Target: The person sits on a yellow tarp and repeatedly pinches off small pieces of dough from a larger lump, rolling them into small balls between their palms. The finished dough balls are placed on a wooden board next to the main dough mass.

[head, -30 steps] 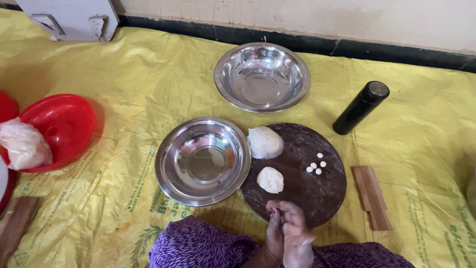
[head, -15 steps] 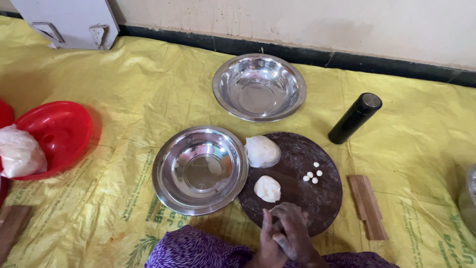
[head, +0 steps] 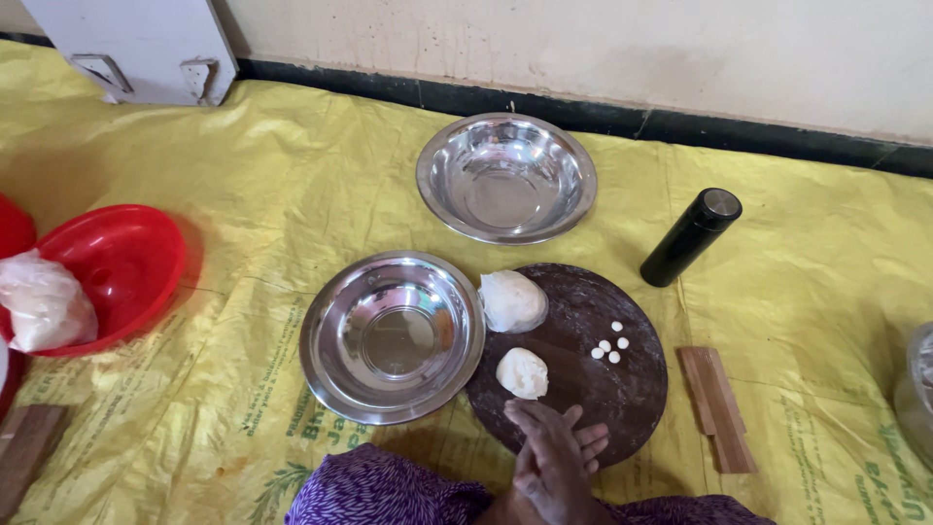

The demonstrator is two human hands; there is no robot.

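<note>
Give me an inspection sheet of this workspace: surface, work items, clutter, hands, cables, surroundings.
Surface: yellow sheet spread on the floor, wrinkled.
Work items: dark round board bears a large dough lump, a small dough lump and four tiny dough balls. Near steel bowl touches the board's left edge.
Clutter: far steel bowl, black bottle lying tilted, wooden block, red bowl with a white bag.
Hands: left hand and right hand pressed together over the board's near edge; anything between them is hidden.
Cables: nothing seen.
Surroundings: pale wall with dark base strip, white furniture base at top left.
</note>
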